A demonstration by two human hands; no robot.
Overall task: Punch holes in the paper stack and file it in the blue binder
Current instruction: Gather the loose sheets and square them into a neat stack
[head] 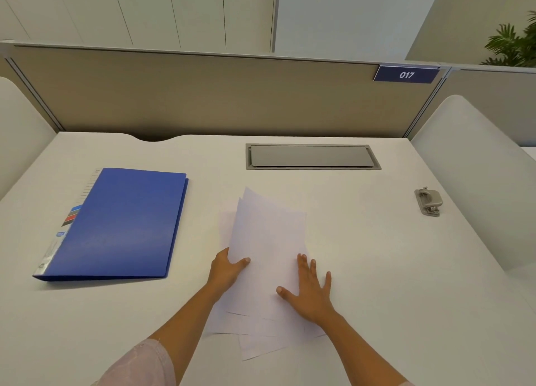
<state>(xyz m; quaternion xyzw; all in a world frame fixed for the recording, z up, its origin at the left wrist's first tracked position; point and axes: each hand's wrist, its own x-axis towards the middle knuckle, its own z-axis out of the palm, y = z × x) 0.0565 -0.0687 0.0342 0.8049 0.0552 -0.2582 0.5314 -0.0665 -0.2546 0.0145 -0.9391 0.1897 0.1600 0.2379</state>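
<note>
A loose, fanned stack of white paper sheets lies in the middle of the white desk. My left hand grips the stack's left edge, thumb on top, and lifts that side a little. My right hand rests flat on the sheets with its fingers spread. The closed blue binder lies flat to the left, apart from the paper. A small grey hole punch sits at the far right of the desk, well away from both hands.
A grey cable-tray lid is set into the desk behind the paper. A beige partition with a blue "017" sign closes the back. White side panels flank the desk, and a plant stands at the far right.
</note>
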